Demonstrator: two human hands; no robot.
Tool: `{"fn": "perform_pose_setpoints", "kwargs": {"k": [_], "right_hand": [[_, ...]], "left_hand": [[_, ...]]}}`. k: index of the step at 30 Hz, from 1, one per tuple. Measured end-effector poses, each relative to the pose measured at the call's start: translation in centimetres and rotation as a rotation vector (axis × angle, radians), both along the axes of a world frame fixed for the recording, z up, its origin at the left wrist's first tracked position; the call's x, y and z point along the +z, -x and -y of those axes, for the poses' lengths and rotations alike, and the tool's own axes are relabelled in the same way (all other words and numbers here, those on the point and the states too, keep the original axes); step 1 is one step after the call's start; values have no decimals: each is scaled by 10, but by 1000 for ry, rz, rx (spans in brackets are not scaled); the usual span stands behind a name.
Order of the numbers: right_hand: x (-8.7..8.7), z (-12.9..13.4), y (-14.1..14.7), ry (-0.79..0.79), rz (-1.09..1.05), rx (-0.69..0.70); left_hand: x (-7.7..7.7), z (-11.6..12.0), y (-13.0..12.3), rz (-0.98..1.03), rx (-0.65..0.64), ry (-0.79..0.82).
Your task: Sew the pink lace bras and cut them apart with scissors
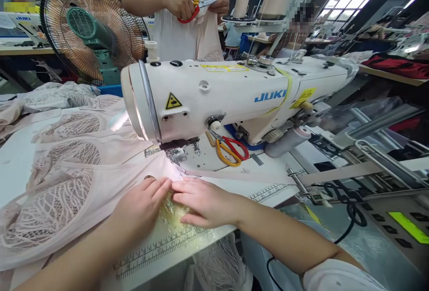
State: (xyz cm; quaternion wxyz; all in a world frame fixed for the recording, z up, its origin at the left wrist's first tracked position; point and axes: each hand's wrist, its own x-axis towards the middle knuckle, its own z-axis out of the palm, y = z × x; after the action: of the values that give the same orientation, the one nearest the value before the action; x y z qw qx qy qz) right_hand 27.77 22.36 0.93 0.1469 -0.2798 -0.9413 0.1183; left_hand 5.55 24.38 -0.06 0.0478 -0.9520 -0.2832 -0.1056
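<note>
Lying left on the table (15, 161), the cloth (124, 172) points its narrow end beneath the machine (228, 99), long axis roughly along the near edge. Left hand (144, 197): fingers together on the cloth; right hand (208, 201): fingers together, thumb apart.

White table (13, 153), printed rulers (157, 250) at six o'clock; pale pink lace fabric (55, 195) at nine, sewing machine (208, 96) at one.

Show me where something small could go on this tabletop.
Bare tabletop shows far left, beside the lace garments, and between the pale strip and ruler marks. Crowded: before the sewing machine, with left hand, right hand, cloth, scissors.
</note>
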Motion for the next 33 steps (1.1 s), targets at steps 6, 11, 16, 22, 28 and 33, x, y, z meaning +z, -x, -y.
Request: {"fn": "perform_pose_setpoints", "kwargs": {"k": [6,11,16,22,28,33], "right_hand": [[-6,-2,-2,-15,-131,25],[-3,-2,-3,-8,-130,35],[-2,-2,-4,-9,-104,26],[-3,-1,-4,16,-143,19],[-4,-1,-3,52,-170,20],[-4,-1,-3,64,-177,16]], "left_hand": [[7,-24,8,36,-58,49],[16,-36,10,53,-70,114],[18,-41,11,32,-60,126],[17,-44,11,12,-95,120],[17,-50,12,-54,-89,82],[16,-60,13,-82,-65,60]]}}
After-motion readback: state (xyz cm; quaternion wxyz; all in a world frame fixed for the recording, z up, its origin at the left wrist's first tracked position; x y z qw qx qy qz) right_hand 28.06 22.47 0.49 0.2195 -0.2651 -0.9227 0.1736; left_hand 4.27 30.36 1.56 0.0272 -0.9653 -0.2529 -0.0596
